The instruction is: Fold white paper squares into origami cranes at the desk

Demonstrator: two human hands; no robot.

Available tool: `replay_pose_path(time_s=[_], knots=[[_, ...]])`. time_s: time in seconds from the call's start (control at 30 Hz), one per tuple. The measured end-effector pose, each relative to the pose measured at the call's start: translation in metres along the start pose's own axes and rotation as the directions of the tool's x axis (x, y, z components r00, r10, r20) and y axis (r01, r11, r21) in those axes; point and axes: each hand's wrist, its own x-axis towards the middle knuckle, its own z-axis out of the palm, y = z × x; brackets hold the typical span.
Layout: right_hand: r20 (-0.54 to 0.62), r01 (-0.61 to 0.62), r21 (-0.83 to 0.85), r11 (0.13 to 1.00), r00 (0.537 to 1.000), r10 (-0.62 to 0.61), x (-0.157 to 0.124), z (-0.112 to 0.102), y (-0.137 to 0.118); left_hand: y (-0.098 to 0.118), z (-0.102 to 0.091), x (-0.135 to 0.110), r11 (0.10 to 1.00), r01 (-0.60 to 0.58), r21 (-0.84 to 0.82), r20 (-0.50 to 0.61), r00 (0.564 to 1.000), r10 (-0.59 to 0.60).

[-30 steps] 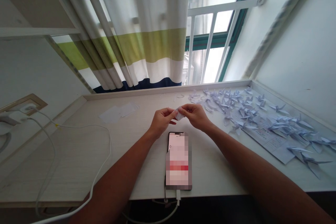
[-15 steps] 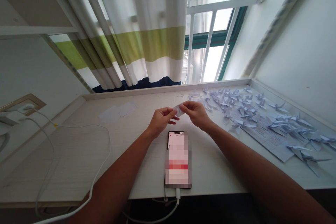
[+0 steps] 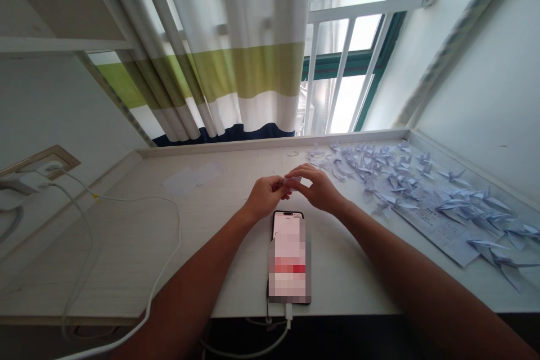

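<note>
Between both hands, above the middle of the white desk, is a small folded piece of white paper (image 3: 294, 180), mostly covered by fingers. My left hand (image 3: 266, 196) pinches its left side with fingers closed. My right hand (image 3: 316, 187) holds it from the right, its thumb below and its fingers curved over the top. Just below the hands lies a phone (image 3: 289, 259) with its screen lit and partly blurred. Many folded paper cranes (image 3: 392, 177) are spread over the desk to the right of my right hand.
A printed sheet (image 3: 439, 230) lies under some cranes. Flat paper pieces (image 3: 194, 175) rest at the back left. A white cable (image 3: 179, 225) curves across the left side from a wall socket (image 3: 54, 166). Behind the desk hang a striped curtain (image 3: 248, 67) and a white railing (image 3: 350, 14).
My hands have drawn closer together, and my right fingers now arch over the paper, covering more of it. The view has shifted slightly.
</note>
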Motion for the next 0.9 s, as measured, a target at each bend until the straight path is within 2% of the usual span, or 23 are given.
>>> replay_pose_path(time_s=[0.1,0.23,0.33,0.43,0.63,0.8,0.9], knots=[[-0.031,0.07,-0.096,0.993,0.997,-0.073,0.0,0.0,0.001,0.005,-0.002,-0.001,0.999,0.047,0.007,-0.039,0.998,-0.047],[-0.081,0.099,-0.217,0.971,0.99,-0.119,-0.001,-0.002,0.003,0.012,-0.006,0.0,0.953,0.159,-0.258,-0.016,0.986,-0.168],[-0.107,0.115,-0.246,0.962,0.984,-0.144,-0.001,-0.005,0.002,0.015,-0.008,0.002,0.871,0.168,-0.461,0.006,0.982,-0.187],[-0.108,0.152,-0.271,0.951,0.977,-0.186,-0.001,-0.006,0.0,0.016,-0.008,0.004,0.81,0.161,-0.564,-0.031,0.976,-0.215],[-0.09,0.158,-0.311,0.937,0.977,-0.195,-0.001,-0.005,0.001,0.016,-0.005,0.008,0.765,0.109,-0.635,-0.17,0.946,-0.276],[-0.064,0.156,-0.279,0.947,0.981,-0.18,-0.001,-0.006,0.006,0.014,-0.005,0.006,0.763,0.131,-0.633,-0.065,0.973,-0.221],[-0.018,0.158,-0.256,0.954,0.985,-0.169,-0.001,-0.008,0.008,0.012,-0.006,0.005,0.758,0.168,-0.631,-0.042,0.968,-0.249]])
